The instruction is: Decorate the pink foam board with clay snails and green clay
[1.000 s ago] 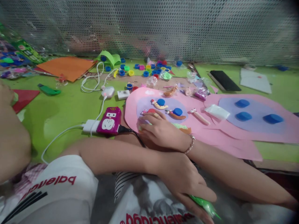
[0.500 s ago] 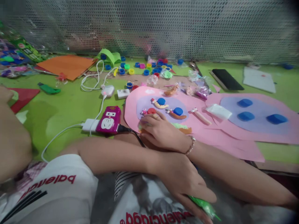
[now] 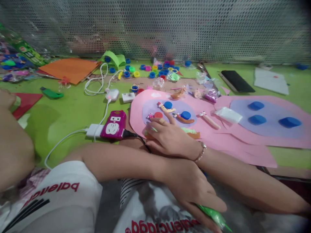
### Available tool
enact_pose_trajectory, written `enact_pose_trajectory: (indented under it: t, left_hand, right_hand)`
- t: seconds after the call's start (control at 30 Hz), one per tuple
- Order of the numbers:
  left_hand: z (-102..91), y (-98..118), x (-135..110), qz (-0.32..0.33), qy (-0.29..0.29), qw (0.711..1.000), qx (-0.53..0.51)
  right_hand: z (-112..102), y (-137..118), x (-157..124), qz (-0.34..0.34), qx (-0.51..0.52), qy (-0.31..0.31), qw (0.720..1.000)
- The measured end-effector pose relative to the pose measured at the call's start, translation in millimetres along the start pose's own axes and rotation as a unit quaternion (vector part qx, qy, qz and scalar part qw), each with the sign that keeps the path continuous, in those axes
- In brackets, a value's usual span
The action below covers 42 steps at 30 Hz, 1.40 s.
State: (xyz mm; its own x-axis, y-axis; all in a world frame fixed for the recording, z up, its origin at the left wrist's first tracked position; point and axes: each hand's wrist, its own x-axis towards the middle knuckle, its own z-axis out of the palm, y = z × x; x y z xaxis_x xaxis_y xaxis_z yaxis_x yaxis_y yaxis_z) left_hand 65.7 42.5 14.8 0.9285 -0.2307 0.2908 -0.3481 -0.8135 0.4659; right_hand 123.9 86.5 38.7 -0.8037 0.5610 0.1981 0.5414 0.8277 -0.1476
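My right hand, with a ring and a beaded bracelet, rests palm down on a pink paper cutout bearing a lilac oval. Its fingers are apart, near a red bottle cap with a pink clay figure beside it. Just beyond the fingertips lie a cream clay figure by a blue cap and a brown one by another blue cap. The hand partly covers a green-and-brown clay piece. My left hand, crossed under the right wrist, is closed on a green plastic packet above my lap.
A purple power socket with white cables stands left of the cutout. Another pink cutout with blue caps lies right, near a black phone. Loose bottle caps lie behind. Another person's arm reaches in at left.
My right hand's fingers have spread, the index finger stretching toward the clay figures. My left hand keeps its hold on the green packet. The view has shifted slightly.
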Motion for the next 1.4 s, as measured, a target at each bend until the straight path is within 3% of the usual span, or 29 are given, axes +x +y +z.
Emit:
enact_pose_trajectory:
  t: [0.17,0.37,0.43,0.5,0.6,0.67,0.73,0.87,1.0,1.1,1.27,1.4]
  left_hand:
    - [2.5,-2.7,-2.2,-0.043,0.078,0.995,-0.045]
    - [-9.5,-0.4,-7.8,-0.134,0.131,0.957,-0.22]
    - [-13.8,1.6,-7.8,-0.198,0.187,0.923,-0.271]
    - [-15.6,1.5,-6.5,-0.266,0.28,0.877,-0.286]
    - [-15.0,-4.4,-3.2,-0.349,0.421,0.793,-0.268]
    - [-14.5,-10.4,-1.3,-0.383,0.465,0.755,-0.261]
    - [-14.7,-15.5,-0.2,-0.408,0.464,0.737,-0.276]
    - [-15.3,-18.7,0.5,-0.427,0.46,0.706,-0.327]
    - [-14.3,-16.9,0.4,-0.43,0.462,0.691,-0.352]
    - [-13.8,-14.9,0.4,-0.443,0.458,0.68,-0.365]
    - [-16.2,-12.2,1.4,-0.447,0.458,0.662,-0.391]
    - [-17.6,-10.7,2.3,-0.449,0.448,0.658,-0.406]
  right_hand:
    - [-6.9,6.1,3.9,0.023,0.053,0.005,0.998]
    - [-54.4,12.1,-4.4,0.02,0.114,0.121,0.986]
    - [-71.1,17.6,-15.2,0.015,0.124,0.125,0.984]
    - [-81.2,27.6,-28.6,0.016,0.12,0.14,0.983]
    - [-81.4,48.1,-48.6,0.009,0.097,0.168,0.981]
    - [-74.6,60.6,-58.8,0.003,0.102,0.189,0.977]
    - [-66.6,68.5,-65.2,-0.016,0.112,0.182,0.977]
    - [-58.3,71.0,-68.6,-0.063,0.049,0.096,0.992]
    - [-63.4,71.0,-70.3,-0.055,-0.018,0.085,0.995]
    - [-68.1,73.5,-71.8,-0.033,-0.007,0.076,0.997]
    - [-64.7,75.2,-71.4,-0.022,0.052,-0.018,0.998]
    - [-62.9,73.9,-72.7,-0.019,0.058,-0.012,0.998]
